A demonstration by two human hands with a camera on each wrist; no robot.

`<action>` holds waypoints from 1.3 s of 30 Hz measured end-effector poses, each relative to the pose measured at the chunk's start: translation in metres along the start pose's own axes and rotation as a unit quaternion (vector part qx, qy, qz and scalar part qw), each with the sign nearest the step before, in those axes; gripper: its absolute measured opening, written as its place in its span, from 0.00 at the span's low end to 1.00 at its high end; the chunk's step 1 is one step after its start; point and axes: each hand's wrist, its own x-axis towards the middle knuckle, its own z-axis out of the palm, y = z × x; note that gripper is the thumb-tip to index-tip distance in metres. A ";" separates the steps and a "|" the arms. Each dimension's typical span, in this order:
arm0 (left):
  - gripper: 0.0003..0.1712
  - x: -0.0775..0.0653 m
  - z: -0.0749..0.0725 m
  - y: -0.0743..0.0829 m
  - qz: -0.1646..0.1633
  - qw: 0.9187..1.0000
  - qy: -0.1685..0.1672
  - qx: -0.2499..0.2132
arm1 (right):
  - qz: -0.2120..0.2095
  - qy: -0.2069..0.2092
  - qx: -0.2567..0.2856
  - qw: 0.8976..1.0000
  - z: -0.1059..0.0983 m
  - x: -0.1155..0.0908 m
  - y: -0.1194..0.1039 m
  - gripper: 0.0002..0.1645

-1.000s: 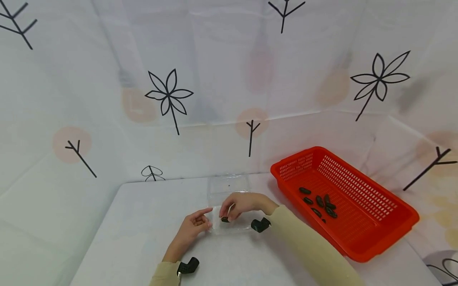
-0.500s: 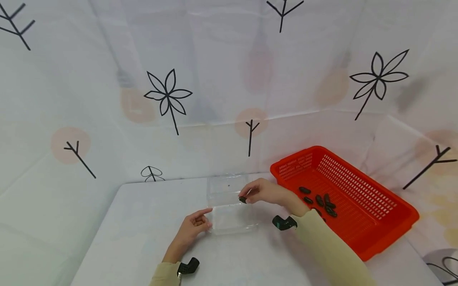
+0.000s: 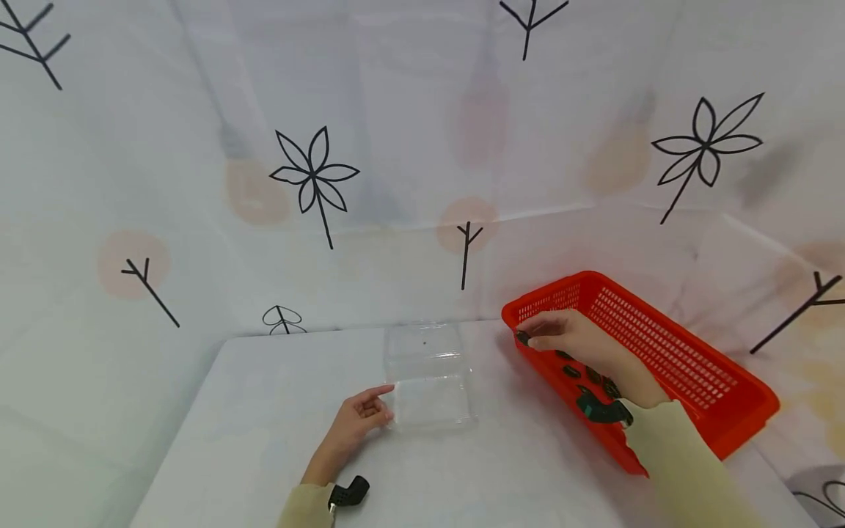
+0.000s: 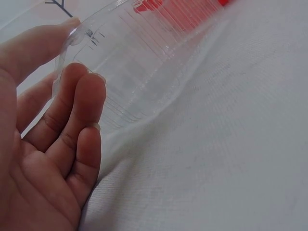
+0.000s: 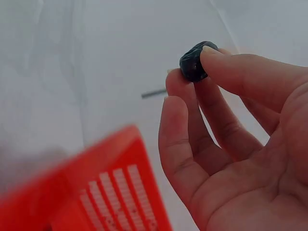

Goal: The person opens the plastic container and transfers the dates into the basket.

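My right hand (image 3: 584,343) pinches a dark, shiny, wrinkled oval piece (image 5: 196,63) between thumb and fingertips, just above the near-left rim of the red plastic basket (image 3: 693,356). More dark oval pieces (image 3: 571,372) lie in the basket, partly hidden by that hand and wrist. On the white table stands a clear plastic box (image 3: 432,403) with its lid folded back. My left hand (image 3: 353,425) holds the box at its left side; in the left wrist view some fingers (image 4: 90,96) curl against the clear wall.
The white-covered table (image 3: 264,411) carries the box in the middle and the basket at the right. Behind it hangs a white patterned cloth (image 3: 396,183). A small dark speck (image 3: 425,343) shows at the box's lid.
My right hand has lifted the dark piece out of the clear box and carried it right and away from me to the basket's rim. The left hand has stayed at the box.
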 end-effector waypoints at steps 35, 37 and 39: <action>0.32 0.002 -0.001 0.003 -0.007 1.000 -0.009 -0.002 | 0.108 0.001 -0.006 0.994 -0.075 -0.065 0.095 0.27; 0.32 0.003 -0.001 0.002 -0.005 1.000 -0.008 -0.001 | 0.103 0.002 -0.004 0.995 -0.075 -0.065 0.095 0.27; 0.32 0.003 -0.001 0.002 -0.008 1.000 -0.007 -0.004 | 0.102 0.001 -0.002 0.995 -0.074 -0.064 0.095 0.27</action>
